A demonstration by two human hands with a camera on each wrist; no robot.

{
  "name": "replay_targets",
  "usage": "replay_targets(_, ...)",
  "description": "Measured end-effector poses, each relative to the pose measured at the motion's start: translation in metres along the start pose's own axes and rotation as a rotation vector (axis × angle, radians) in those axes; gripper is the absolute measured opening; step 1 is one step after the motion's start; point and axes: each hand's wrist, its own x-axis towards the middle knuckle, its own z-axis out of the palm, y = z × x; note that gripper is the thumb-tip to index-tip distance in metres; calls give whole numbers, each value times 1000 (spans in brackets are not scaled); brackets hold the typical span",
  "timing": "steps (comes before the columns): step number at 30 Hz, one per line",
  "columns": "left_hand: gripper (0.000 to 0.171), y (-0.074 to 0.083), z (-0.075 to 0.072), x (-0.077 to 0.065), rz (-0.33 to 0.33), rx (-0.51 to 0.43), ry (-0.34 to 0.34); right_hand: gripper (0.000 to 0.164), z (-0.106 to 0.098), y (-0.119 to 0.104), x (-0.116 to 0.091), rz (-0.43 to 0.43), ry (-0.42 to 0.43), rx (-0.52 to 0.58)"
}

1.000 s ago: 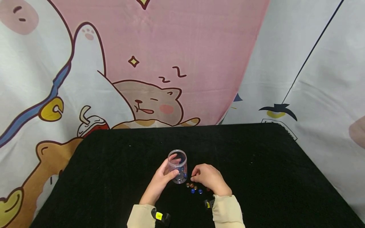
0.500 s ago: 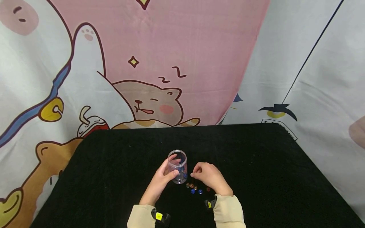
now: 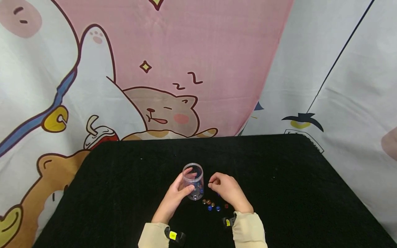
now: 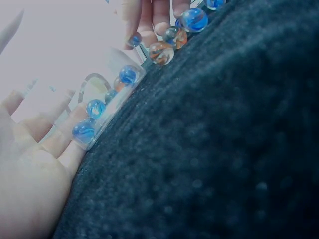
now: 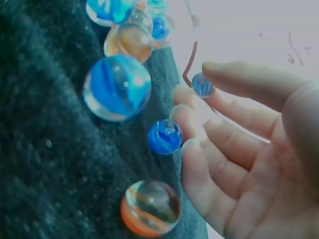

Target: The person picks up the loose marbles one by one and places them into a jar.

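My left hand [image 3: 175, 194] grips a clear plastic jar [image 3: 193, 179] round its side, and the jar stands upright on the black cloth. Several blue marbles [image 4: 95, 108] and an orange one lie at the jar's bottom. Just right of the jar, my right hand [image 3: 227, 189] pinches a blue marble [image 5: 202, 85] between thumb and forefinger. Below that hand, loose amber marbles [image 3: 208, 202] and blue marbles [image 3: 218, 208] lie on the cloth. In the right wrist view, another blue marble [image 5: 165, 137] sits near the curled fingertips, with an orange-streaked marble [image 5: 150, 208] closer by.
A black cloth [image 3: 279, 193] covers the table. Behind it hangs a printed curtain [image 3: 235, 69] with cartoon animals. Dark bands with yellow labels [image 3: 172, 235] are worn at both wrists, beside cream sleeves [image 3: 249, 229].
My right hand has shifted slightly forward, away from the loose marbles. A reddish marble by its wrist and a blue one under the palm have come into view. The left hand and jar stay put.
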Motion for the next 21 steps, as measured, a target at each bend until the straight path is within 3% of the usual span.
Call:
replay_targets(7,56,8,1,-1,-27,8,-1,9,-2,-3,0,-40,52,31)
replay_targets(14,52,-21,-6,7,-4,11,13,13,-3,-6,0,-49,123,54)
replay_targets(21,53,-21,-5,7,1,12,14,12,-3,-9,-1,-25,205,57)
